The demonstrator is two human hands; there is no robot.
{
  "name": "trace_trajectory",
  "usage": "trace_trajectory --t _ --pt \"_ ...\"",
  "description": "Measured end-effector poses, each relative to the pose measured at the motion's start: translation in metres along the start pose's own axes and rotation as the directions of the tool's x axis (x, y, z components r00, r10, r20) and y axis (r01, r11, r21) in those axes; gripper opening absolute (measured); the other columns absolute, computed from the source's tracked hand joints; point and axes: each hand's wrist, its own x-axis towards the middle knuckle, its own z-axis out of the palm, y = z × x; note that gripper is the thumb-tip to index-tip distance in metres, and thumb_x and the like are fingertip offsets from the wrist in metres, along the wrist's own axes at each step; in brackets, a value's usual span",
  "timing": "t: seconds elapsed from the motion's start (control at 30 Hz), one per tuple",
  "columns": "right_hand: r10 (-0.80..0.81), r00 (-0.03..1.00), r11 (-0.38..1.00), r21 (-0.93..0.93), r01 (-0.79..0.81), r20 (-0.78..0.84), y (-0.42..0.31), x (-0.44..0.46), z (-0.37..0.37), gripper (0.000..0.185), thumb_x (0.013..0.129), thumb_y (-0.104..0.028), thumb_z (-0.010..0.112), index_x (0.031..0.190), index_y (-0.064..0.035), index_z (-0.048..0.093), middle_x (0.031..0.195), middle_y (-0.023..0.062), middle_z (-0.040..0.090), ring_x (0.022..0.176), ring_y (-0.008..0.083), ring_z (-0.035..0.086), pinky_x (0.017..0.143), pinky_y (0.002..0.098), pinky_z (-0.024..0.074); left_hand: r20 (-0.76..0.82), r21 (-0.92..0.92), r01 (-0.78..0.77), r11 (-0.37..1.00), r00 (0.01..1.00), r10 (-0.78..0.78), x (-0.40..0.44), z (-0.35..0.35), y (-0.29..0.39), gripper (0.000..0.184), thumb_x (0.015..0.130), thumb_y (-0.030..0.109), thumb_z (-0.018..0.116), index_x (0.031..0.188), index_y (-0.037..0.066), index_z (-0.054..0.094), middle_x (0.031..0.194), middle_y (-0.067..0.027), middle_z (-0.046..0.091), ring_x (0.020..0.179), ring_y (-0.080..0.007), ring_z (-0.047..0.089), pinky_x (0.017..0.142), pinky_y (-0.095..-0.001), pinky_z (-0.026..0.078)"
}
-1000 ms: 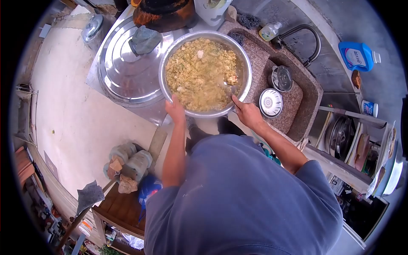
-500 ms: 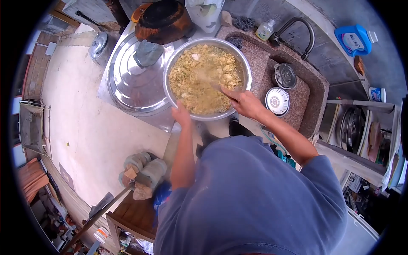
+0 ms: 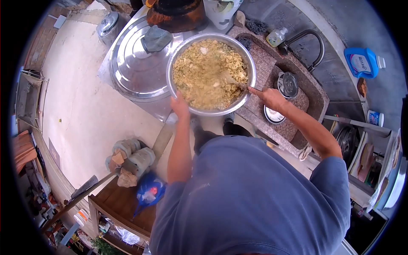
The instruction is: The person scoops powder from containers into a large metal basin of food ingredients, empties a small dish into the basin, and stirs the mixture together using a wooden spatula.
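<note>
A large metal basin (image 3: 169,72) holds a yellow, crumbly food mixture (image 3: 206,74), blurred in places. My left hand (image 3: 180,106) grips the basin's rim at its lower left. My right hand (image 3: 272,98) is closed round the dark handle of a utensil (image 3: 243,86), which crosses the right side of the basin; its far end lies in the food. A big round metal lid (image 3: 131,63) lies left of the basin, with a grey-green cloth (image 3: 156,39) on it.
On the right, a stone sink (image 3: 316,104) holds a lidded cup (image 3: 288,85) and a white patterned dish (image 3: 273,114), beneath a black faucet (image 3: 318,38). A blackened pot (image 3: 176,15) stands behind the basin. Wrapped bundles (image 3: 142,159) are at lower left, near a wooden table (image 3: 114,199).
My right hand and the utensil have moved from the middle of the basin to its right edge. My left hand stays at the rim. The camera view has shifted.
</note>
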Motion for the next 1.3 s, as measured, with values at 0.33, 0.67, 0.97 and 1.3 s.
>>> trace_trajectory --t 0.33,0.67,0.97,1.3 --pt "-0.043 0.934 0.962 0.238 0.135 -0.355 -0.077 0.13 -0.042 0.055 0.094 -0.01 0.048 0.148 -0.0183 0.041 0.078 0.025 0.065 0.073 0.0401 0.066 0.07 0.0497 0.0535 -0.012 0.036 0.014 0.999 1.0 -0.014 -0.001 -0.002 0.008 0.04 0.099 0.032 0.056 0.096 -0.008 0.057 0.079 -0.019 0.06 0.074 -0.0278 0.055 0.073 -0.0438 0.045" --pt "0.0 0.995 0.976 0.217 0.022 -0.1 -0.045 0.046 0.023 0.059 0.092 -0.01 0.053 0.149 -0.0209 0.041 0.084 0.0258 0.067 0.076 0.0429 0.067 0.073 0.0504 0.0538 -0.067 -0.087 0.038 0.995 0.997 -0.044 -0.009 0.002 0.022 0.036 0.098 0.031 0.057 0.09 -0.004 0.057 0.075 -0.0115 0.057 0.071 -0.0201 0.05 0.067 -0.0384 0.043" --pt "0.08 0.961 0.929 0.368 0.023 -0.264 -0.041 0.031 -0.08 0.046 0.098 -0.016 0.055 0.143 -0.0147 0.05 0.103 0.027 0.066 0.097 0.0365 0.069 0.083 0.0374 0.0512 -0.084 -0.042 0.01 0.999 0.996 -0.013 -0.007 0.002 0.018 0.037 0.098 0.032 0.057 0.09 -0.004 0.058 0.074 -0.0151 0.058 0.069 -0.0261 0.053 0.068 -0.0408 0.043" --pt "0.082 0.948 0.849 0.519 0.095 -0.308 -0.064 0.118 0.039 0.046 0.097 -0.018 0.053 0.142 -0.0125 0.05 0.105 0.0325 0.063 0.098 0.0467 0.063 0.089 0.046 0.0492 -0.095 -0.008 -0.011 1.0 0.995 0.01 -0.005 0.003 0.01 0.04 0.098 0.033 0.057 0.089 -0.005 0.057 0.077 -0.0231 0.059 0.073 -0.0371 0.057 0.072 -0.0459 0.045"
